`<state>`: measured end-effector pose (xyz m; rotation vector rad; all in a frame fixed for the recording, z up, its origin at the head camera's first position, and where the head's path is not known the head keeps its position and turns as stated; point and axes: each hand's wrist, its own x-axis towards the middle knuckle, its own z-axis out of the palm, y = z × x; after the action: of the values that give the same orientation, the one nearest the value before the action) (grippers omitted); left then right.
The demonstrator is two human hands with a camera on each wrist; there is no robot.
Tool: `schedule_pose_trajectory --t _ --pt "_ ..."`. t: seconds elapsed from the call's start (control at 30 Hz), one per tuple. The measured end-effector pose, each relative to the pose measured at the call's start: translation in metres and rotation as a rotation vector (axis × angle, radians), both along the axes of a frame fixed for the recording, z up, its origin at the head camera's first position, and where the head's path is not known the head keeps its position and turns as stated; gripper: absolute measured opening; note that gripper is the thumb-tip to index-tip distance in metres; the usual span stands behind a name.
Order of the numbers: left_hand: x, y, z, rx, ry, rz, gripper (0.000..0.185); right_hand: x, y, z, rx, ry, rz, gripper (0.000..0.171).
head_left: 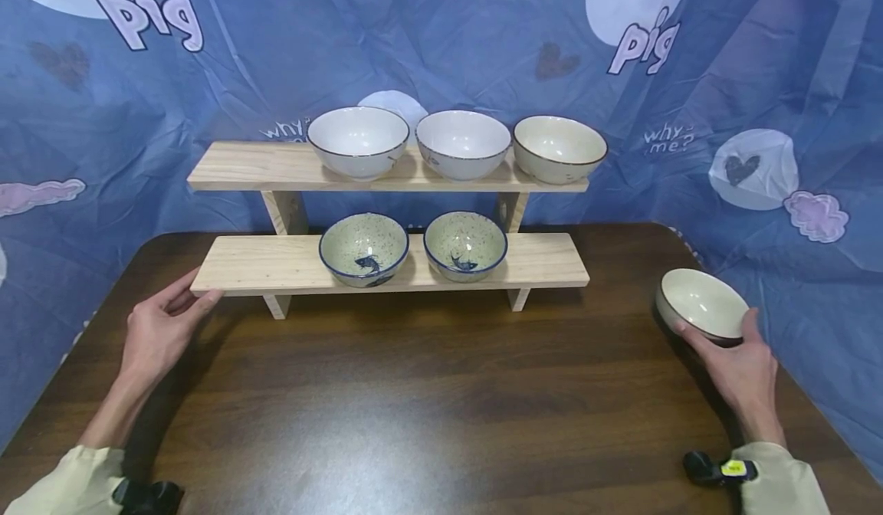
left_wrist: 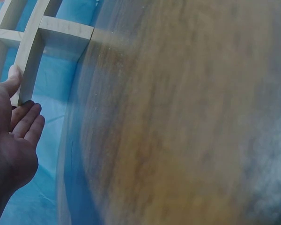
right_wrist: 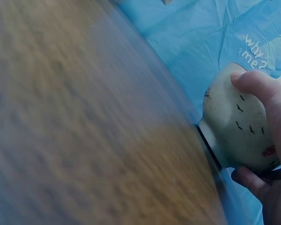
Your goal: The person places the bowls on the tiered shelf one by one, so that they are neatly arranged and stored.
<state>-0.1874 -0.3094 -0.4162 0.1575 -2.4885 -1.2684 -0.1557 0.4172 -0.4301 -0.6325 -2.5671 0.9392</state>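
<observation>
My right hand (head_left: 743,373) grips a cream bowl (head_left: 704,300) with a dark rim by its near side, over the table's right part. In the right wrist view, small dark bird marks and a red patch show on the bowl's outer wall (right_wrist: 239,122), and its foot is right at the tabletop. My left hand (head_left: 157,335) pinches the left end of the lower board of a two-tier wooden shelf (head_left: 255,262), thumb at the front edge. In the left wrist view, the other fingers (left_wrist: 30,124) lie at the board's end.
On the lower board stand two speckled green bowls with blue rims, a left one (head_left: 364,247) and a right one (head_left: 465,245). The upper board (head_left: 248,164) bears two white bowls (head_left: 359,136) and a cream bowl (head_left: 560,147). A blue printed cloth (head_left: 441,32) hangs behind the brown table (head_left: 441,392).
</observation>
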Motion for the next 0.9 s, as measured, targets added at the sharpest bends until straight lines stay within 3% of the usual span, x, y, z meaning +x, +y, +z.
schedule_pose_trajectory --t 0.3,0.9 --pt "0.001 0.000 0.000 -0.006 -0.014 -0.003 0.063 0.005 -0.011 0.004 -0.025 0.023 0.005 0.109" --pt "0.001 -0.001 0.001 -0.011 -0.011 -0.004 0.062 0.015 -0.056 0.026 0.036 0.224 0.136 0.106"
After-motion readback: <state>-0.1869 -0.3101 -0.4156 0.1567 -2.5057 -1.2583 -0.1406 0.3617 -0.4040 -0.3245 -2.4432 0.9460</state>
